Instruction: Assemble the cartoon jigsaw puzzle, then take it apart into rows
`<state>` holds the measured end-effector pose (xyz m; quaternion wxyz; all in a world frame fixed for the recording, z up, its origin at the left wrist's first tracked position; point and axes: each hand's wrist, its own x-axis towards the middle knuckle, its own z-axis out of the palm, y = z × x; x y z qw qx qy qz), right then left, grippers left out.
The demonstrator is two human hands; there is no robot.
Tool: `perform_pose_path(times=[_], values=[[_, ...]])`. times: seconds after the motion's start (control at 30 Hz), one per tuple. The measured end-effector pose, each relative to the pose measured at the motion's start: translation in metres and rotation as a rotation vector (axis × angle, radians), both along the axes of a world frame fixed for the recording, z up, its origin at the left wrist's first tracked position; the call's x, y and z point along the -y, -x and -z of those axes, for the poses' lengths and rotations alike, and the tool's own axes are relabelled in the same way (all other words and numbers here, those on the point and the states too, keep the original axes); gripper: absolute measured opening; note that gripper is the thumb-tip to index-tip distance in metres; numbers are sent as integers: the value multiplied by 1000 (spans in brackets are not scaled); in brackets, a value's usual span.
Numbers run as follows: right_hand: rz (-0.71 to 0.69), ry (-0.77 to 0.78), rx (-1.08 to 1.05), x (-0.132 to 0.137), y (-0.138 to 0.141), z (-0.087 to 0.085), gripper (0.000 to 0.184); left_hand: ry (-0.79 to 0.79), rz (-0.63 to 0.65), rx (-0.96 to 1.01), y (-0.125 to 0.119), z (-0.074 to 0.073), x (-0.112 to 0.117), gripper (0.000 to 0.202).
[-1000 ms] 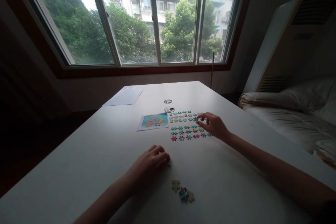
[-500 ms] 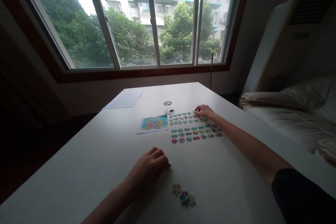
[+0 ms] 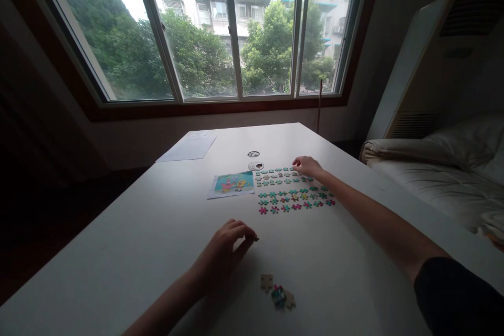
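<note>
Several small jigsaw pieces (image 3: 293, 192) lie in rows on the white table (image 3: 149, 231), right of a colourful reference picture (image 3: 232, 184). My right hand (image 3: 307, 166) reaches to the far right end of the top row, its fingers curled down onto the pieces there. My left hand (image 3: 228, 247) hovers just above the near table, its fingertips pinched on a small dark bit that looks like a puzzle piece. A small cluster of joined pieces (image 3: 277, 291) lies just right of and nearer than that hand.
A sheet of paper (image 3: 189, 147) lies at the table's far left. Two small round objects (image 3: 255, 163) sit beyond the puzzle rows. A sofa with a pale cushion (image 3: 433, 168) stands to the right. A wide window (image 3: 236, 31) fills the far wall.
My right hand left the lower rows and reached out to the far end of the top row. My left hand lifted slightly off the table, fingers still pinched.
</note>
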<state>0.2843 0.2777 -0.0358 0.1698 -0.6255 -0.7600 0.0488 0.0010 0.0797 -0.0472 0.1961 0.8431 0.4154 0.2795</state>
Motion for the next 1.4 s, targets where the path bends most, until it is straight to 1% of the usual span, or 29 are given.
perform_pose_path(times=[0.07,0.17,0.2,0.23,0.3,0.4,0.5,0.73,0.93,1.0,1.07,1.17,1.3,1.4], values=[[-82,-55,-8,19,12,-4,20,96,-26,97,-1,1,-1,17],[-247,-106,-23,62,33,-3,15,252,-68,258,-5,5,2,21],[-319,-124,-32,79,39,-1,13,295,-90,303,-7,7,3,22],[-452,-174,-53,96,44,1,11,331,-112,337,-9,9,5,24],[-631,-250,-103,128,51,4,10,382,-142,371,-12,12,7,27],[-721,-261,-146,162,56,4,10,406,-142,383,-15,13,8,29],[-742,-255,-172,177,56,3,13,408,-127,387,-16,11,6,26],[-744,-256,-184,188,56,10,12,416,-84,388,-23,10,12,24],[-727,-309,-204,188,52,8,9,401,-59,354,-23,8,15,24],[-691,-347,-224,183,46,7,11,352,-35,289,-22,5,16,23],[-621,-390,-259,175,38,4,13,280,-6,187,-20,1,18,22],[-506,-440,-316,162,23,-1,15,184,79,60,-17,-5,23,15],[-401,-491,-354,148,5,-5,18,179,219,-24,-13,-8,29,14],[-354,-495,-377,142,-1,-6,19,178,269,-109,-11,-9,32,13]])
